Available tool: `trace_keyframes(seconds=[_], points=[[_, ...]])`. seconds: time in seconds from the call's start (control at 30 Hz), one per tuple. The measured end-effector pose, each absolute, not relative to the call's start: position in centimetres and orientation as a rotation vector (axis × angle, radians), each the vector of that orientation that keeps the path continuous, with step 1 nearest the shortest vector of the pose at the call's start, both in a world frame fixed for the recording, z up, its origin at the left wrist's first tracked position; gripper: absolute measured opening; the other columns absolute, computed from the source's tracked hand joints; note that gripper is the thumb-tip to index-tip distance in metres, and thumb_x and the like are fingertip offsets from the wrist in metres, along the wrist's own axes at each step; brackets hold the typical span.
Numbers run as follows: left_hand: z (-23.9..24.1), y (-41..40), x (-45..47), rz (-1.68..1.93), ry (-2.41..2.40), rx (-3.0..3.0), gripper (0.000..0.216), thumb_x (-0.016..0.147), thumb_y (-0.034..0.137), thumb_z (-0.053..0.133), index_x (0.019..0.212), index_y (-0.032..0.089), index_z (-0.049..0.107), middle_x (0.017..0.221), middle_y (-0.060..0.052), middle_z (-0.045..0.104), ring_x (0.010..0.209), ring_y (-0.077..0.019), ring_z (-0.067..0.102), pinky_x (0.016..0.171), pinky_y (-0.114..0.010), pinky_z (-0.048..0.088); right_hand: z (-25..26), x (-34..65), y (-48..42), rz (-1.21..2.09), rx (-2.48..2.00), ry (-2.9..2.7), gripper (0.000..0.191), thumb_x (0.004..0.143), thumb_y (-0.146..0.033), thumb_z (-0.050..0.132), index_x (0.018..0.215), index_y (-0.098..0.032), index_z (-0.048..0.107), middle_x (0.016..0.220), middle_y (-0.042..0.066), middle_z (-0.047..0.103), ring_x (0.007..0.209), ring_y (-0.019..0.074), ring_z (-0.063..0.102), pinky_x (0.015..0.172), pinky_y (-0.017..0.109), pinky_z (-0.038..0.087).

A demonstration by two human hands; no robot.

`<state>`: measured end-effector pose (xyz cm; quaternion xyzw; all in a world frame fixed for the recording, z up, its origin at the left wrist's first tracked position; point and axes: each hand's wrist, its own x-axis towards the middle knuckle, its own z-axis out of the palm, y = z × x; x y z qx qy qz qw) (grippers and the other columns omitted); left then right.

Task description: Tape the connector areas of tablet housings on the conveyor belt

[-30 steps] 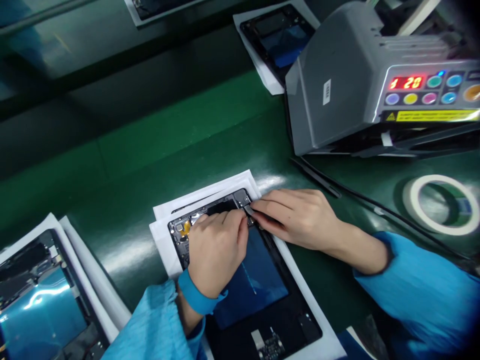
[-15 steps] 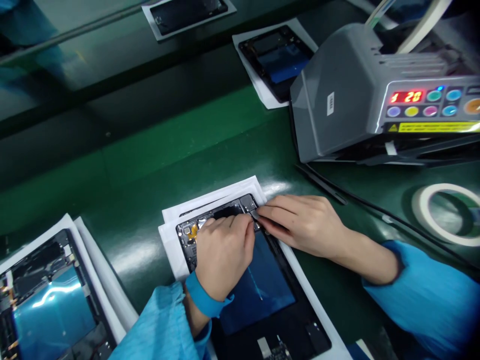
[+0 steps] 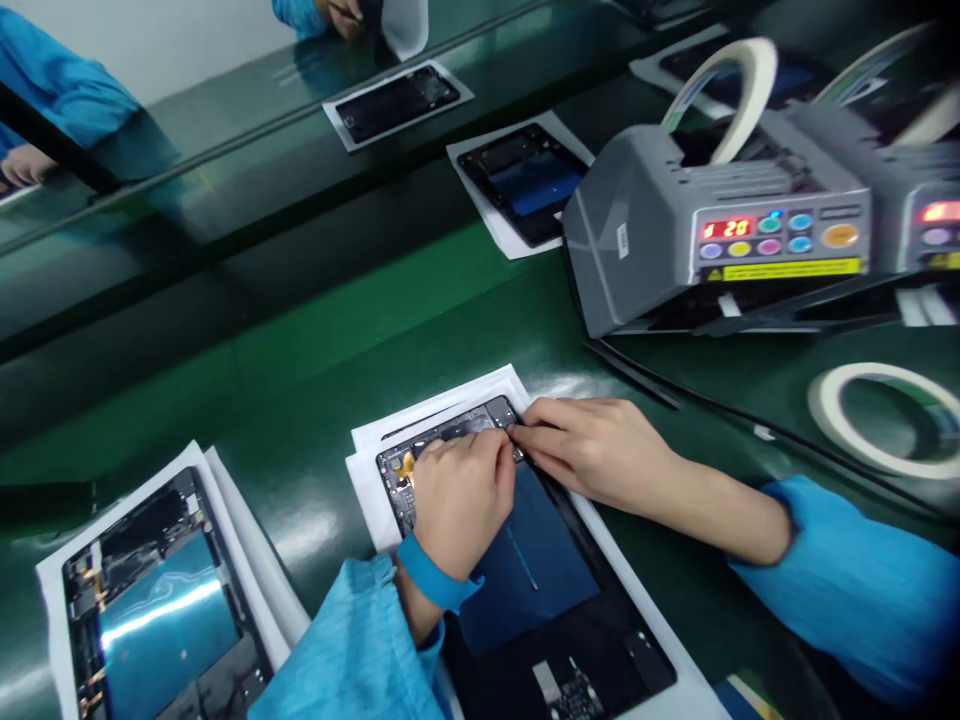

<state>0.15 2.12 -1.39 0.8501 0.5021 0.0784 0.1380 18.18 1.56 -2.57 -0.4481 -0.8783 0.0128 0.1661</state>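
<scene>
An opened tablet [image 3: 540, 570] lies on white sheets in front of me, with a blue battery panel and dark circuit parts at its far end. My left hand [image 3: 461, 495] is curled, its fingertips pressing on the top edge of the tablet's inner parts. My right hand [image 3: 592, 445] lies beside it with its fingers pressed together at the tablet's top right corner, pinching a small dark piece that I cannot make out. The fingertips of both hands almost meet.
A second opened tablet [image 3: 161, 600] lies at the near left. A grey tape dispenser [image 3: 705, 230] with a red display stands at the right, another one beyond it. A tape roll [image 3: 885, 420] lies on the green belt. Further tablets [image 3: 521, 180] and other people's blue sleeves [image 3: 52, 85] are at the back.
My head has lifted, so more of the belt's far side and the second dispenser show. Both hands stay on the tablet's top edge, fingertips slightly closer together.
</scene>
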Motion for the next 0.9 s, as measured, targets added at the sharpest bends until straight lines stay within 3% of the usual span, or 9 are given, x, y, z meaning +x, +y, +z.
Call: trace_keyframes(seconds=[0.17,0.37,0.47,0.63,0.73,0.9], points=[[-1.2,2.4,0.3,0.239,1.476,2.508,0.012,0.09,0.022,0.053,0.083,0.023,0.063,0.07,0.002,0.068,0.066,-0.0179,0.064,0.06,-0.029,0.033,-2.1,17.6,0.7,0.022,-1.413,-2.605,0.023,0.093,-0.022,0.049,0.109,-0.017,0.064,0.092,0.005,0.06,0.078,0.0183,0.056,0.061,0.03,0.039],[-1.0,2.9,0.3,0.321,1.49,2.587,0.013,0.089,0.025,0.053,0.088,0.022,0.066,0.06,0.002,0.064,0.055,-0.0178,0.061,0.054,-0.027,0.03,-2.0,18.7,-2.0,0.075,-1.442,-2.543,0.05,0.092,-0.042,0.053,0.134,-0.016,0.046,0.127,0.01,0.052,0.1,0.0268,0.05,0.084,0.04,0.043],[-1.0,3.3,0.2,0.361,1.488,2.625,0.015,0.089,0.028,0.052,0.087,0.022,0.066,0.059,0.002,0.063,0.055,-0.0183,0.06,0.052,-0.026,0.029,-1.7,22.3,-3.5,-0.022,-1.385,-2.36,0.044,0.095,-0.04,0.048,0.13,-0.013,0.049,0.124,0.01,0.056,0.104,0.0225,0.051,0.088,0.037,0.044],[0.0,2.9,0.2,0.296,1.469,2.621,0.02,0.091,0.026,0.046,0.089,0.021,0.065,0.06,0.001,0.063,0.057,-0.0182,0.061,0.053,-0.025,0.03,-0.6,32.1,-4.6,-0.669,-1.707,-1.758,0.023,0.091,-0.024,0.052,0.112,-0.018,0.06,0.109,0.01,0.062,0.103,0.0242,0.055,0.088,0.041,0.044],[0.5,2.7,0.1,0.281,1.5,2.598,0.021,0.091,0.024,0.045,0.089,0.021,0.065,0.061,0.001,0.064,0.056,-0.0175,0.06,0.053,-0.024,0.03,-1.0,36.4,-3.7,-0.717,-1.732,-1.678,0.021,0.088,-0.021,0.054,0.108,-0.018,0.062,0.107,0.011,0.063,0.101,0.0268,0.055,0.086,0.045,0.045],[0.7,2.5,0.1,0.286,1.506,2.581,0.02,0.092,0.023,0.045,0.09,0.021,0.065,0.063,0.001,0.064,0.058,-0.0167,0.061,0.054,-0.024,0.032,-2.1,38.1,-1.8,-0.705,-1.651,-1.703,0.017,0.09,-0.019,0.05,0.099,-0.02,0.065,0.1,0.009,0.064,0.095,0.0235,0.056,0.08,0.04,0.046]])
